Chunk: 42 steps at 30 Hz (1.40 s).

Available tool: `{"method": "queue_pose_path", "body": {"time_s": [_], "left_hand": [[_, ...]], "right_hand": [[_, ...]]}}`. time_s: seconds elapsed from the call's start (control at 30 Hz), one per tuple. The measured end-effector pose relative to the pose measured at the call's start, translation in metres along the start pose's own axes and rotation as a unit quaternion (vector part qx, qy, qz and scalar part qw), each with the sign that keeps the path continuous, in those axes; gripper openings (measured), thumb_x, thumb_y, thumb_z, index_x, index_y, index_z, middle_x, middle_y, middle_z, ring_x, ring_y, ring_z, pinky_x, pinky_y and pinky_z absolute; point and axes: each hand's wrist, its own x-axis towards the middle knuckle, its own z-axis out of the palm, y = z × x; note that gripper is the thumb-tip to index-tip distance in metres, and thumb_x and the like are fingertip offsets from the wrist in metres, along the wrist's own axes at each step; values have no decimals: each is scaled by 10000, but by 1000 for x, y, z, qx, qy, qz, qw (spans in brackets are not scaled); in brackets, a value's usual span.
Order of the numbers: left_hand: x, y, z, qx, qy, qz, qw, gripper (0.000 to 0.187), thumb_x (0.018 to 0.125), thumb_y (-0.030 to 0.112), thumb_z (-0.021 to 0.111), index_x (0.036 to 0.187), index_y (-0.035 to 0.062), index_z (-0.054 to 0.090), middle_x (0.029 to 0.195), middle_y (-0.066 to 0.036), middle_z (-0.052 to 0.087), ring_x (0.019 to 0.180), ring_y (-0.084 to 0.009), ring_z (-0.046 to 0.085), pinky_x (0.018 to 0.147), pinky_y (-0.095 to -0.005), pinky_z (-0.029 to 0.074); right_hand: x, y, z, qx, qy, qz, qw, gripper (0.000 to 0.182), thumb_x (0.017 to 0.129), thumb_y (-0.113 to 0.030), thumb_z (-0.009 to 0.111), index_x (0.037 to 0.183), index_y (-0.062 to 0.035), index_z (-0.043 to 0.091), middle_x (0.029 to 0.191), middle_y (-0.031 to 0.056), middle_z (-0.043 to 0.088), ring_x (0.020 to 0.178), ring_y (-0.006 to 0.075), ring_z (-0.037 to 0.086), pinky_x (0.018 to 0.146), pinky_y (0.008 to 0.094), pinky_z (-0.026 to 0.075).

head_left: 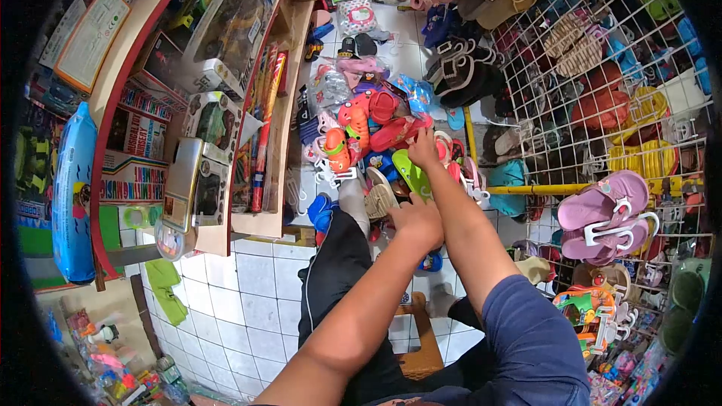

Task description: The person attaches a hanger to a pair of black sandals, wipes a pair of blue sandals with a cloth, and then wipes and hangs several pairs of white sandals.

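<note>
My right hand (424,152) reaches into a pile of children's sandals on the floor, its fingers closed at the near end of a red sandal (392,134). Closer to me, my left hand (415,224) has bent fingers at the lower end of a bright green sandal (410,173); part of the grip is hidden by the hand itself. A beige sandal (382,201) lies just left of that hand. Orange-and-red caterpillar-like footwear (352,124) rests in the pile to the left. A blue plastic packet (416,95) is beyond the red sandal.
A wooden shelf (248,98) with boxed toys stands left. At right, a white wire rack (602,105) with a yellow bar (564,189) carries many sandals, including a pink pair (605,218). Black sandals (462,75) hang beyond the pile. A brown stool (421,342) is below me.
</note>
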Motion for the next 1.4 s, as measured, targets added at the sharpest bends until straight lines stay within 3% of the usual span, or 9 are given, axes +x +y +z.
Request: {"method": "queue_pose_path", "body": {"time_s": [0.13,0.27,0.3,0.47,0.57,0.63,0.97,1.23,1.4], "left_hand": [[1,-1,-6,-13,-17,8,1000,681,771,290,669,1373,88,421,1480,-231,324,1229,-398,495,977,-538,403],[3,-3,-8,-34,-20,14,999,651,796,271,626,1380,76,414,1448,-225,366,1206,-379,515,955,-525,416],[4,-4,-9,-39,-17,11,999,638,805,268,609,1379,70,414,1435,-224,381,1200,-373,520,951,-522,417],[6,-10,-5,-33,0,10,999,625,814,271,586,1376,60,415,1416,-219,399,1199,-362,522,965,-506,410],[5,-9,-6,-40,-5,16,999,627,809,262,587,1377,58,415,1409,-214,406,1204,-361,518,971,-500,407],[5,-10,-6,-41,-11,17,999,631,805,257,589,1378,59,414,1407,-212,407,1207,-361,515,972,-498,406],[1,-7,-6,-37,-8,23,999,670,831,336,594,1405,65,377,1421,-210,403,1228,-361,498,988,-530,381],[2,-10,-12,-41,-19,0,999,704,818,357,599,1418,73,364,1459,-214,364,1255,-367,474,1005,-516,368],[2,-11,-20,-47,-37,-1,998,692,823,336,604,1420,80,366,1470,-207,349,1266,-355,467,1015,-504,369]], "right_hand": [[25,4,-6,-33,45,-136,989,469,767,-178,640,1217,-86,549,1492,266,226,1271,479,382,1018,520,402],[52,-1,2,-17,24,-119,992,238,721,-210,664,939,-126,711,1507,319,159,1263,472,397,1069,482,348],[65,3,9,-18,7,-93,995,168,715,-250,650,785,-119,728,1482,347,206,1250,474,408,1081,470,335],[94,6,26,-70,-102,-74,990,226,721,-249,629,714,-30,687,1181,334,558,1028,412,590,906,445,471],[84,1,14,24,-206,27,978,330,756,-205,569,886,82,667,1235,334,523,1210,418,467,1036,436,380],[75,5,17,26,-83,-54,995,301,765,-162,566,947,68,632,1161,318,550,1139,422,502,1012,447,397],[56,11,24,31,-31,-57,997,372,852,-181,546,1120,59,452,1181,332,460,1131,461,470,968,480,397],[56,11,37,-34,-63,-53,996,756,837,-295,615,1382,107,278,1390,344,335,1293,455,363,1087,447,335],[63,-10,-4,3,-50,-54,997,564,838,-270,616,1273,55,463,1292,295,472,1186,427,495,1006,430,412]]}}
